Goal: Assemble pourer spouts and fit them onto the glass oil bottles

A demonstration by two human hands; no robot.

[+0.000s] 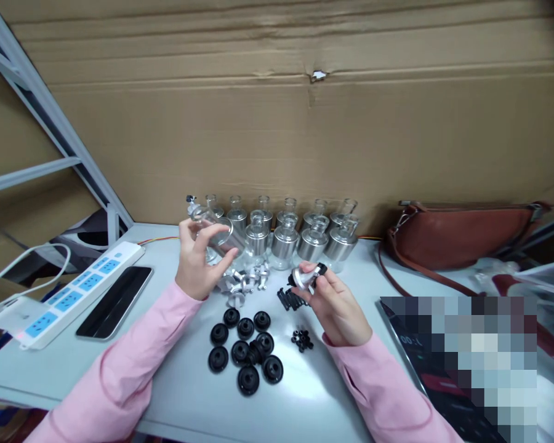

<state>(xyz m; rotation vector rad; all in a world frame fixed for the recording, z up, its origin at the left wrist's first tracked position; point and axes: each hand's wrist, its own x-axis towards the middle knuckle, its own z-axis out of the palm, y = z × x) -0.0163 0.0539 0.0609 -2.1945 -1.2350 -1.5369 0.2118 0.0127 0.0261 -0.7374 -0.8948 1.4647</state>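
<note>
My left hand (198, 261) is closed round a clear glass bottle (223, 235), fingers on one side and thumb on the other. The bottle is tilted, its neck end up and to the left with a silver fitting and a small black piece (191, 199) on it. My right hand (335, 301) pinches a small round silver metal fitting (303, 278) with black parts on it. Below it lie several short black tubes (290, 299) and a cluster of small black rings (301, 339). Silver metal pieces (240, 282) are heaped by my left hand.
Two rows of glass bottles (285, 239) stand by the cardboard wall (277, 135). Black round discs (248, 379) lie in front. At left are a power strip (80, 289) and a phone (115, 303); at right, a brown bag (461, 237) and a dark, partly pixelated screen (425, 351).
</note>
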